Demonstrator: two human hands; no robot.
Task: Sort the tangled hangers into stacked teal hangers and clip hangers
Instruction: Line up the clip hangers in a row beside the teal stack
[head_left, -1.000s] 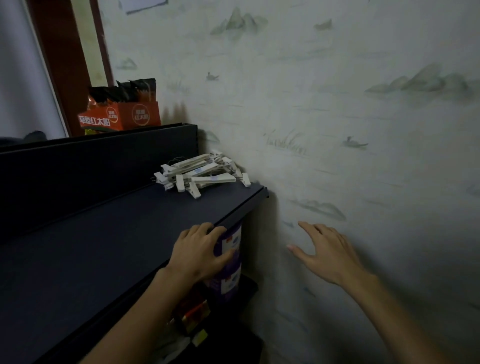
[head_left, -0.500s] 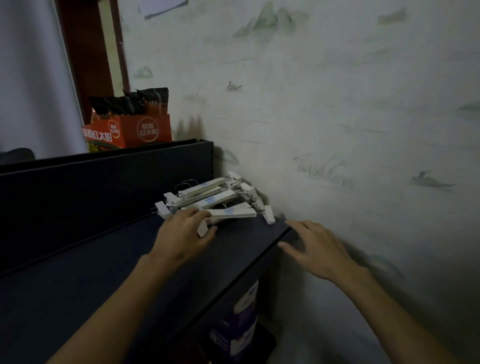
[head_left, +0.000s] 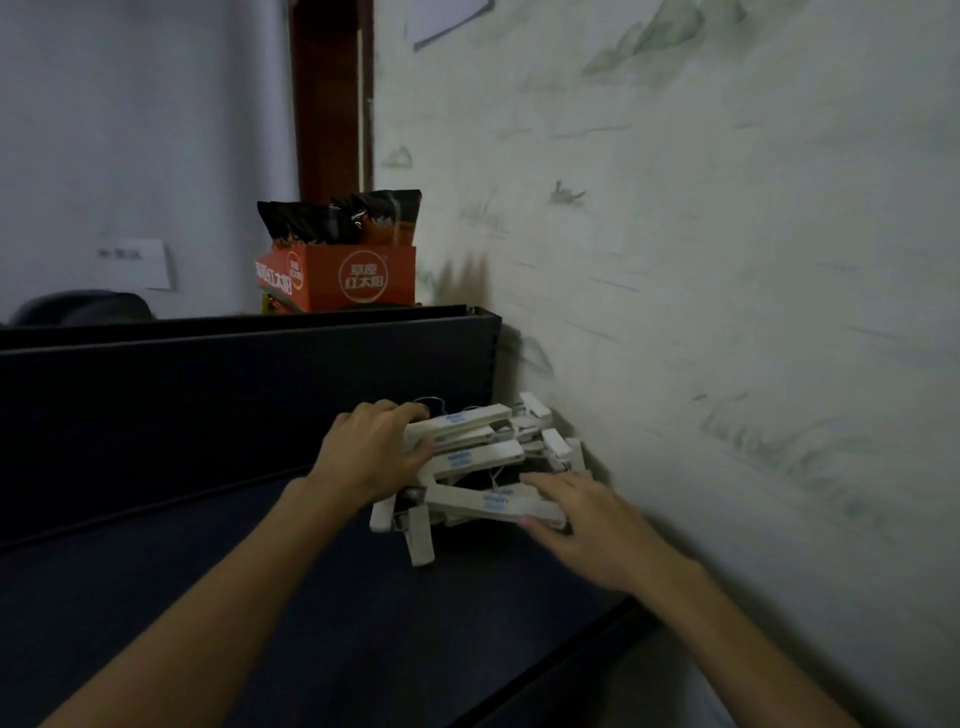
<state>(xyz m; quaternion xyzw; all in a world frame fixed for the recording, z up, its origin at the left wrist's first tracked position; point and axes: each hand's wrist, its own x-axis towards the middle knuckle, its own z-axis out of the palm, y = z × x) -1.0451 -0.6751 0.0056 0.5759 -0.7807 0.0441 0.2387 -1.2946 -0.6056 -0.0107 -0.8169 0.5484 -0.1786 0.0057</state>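
The tangled clip hangers lie in a loose heap at the far right corner of the dark desk, close against the painted wall. The left hand grips the left ends of the upper bars, fingers curled over them; the right hand lies on the right end of the lowest bar, fingers nearly straight and a little apart, pressing and not clasping. No teal hangers can be made out in this dim heap; all the bars look pale, with small blue labels. The step in hand seems to be taking hold of the pile so that it can be pulled apart. To do it well, I would judge it best to draw the whole bundle away from the wall first, since the corner leaves the right hand little room. The thin wire hooks and strings between the bars look likely to catch, so lift one bar at a time while the other hand steadies the rest, never tugging. The clips hanging at the front may snag on the desk edge; keep the heap low. An orange box stands on the ledge behind, well apart.
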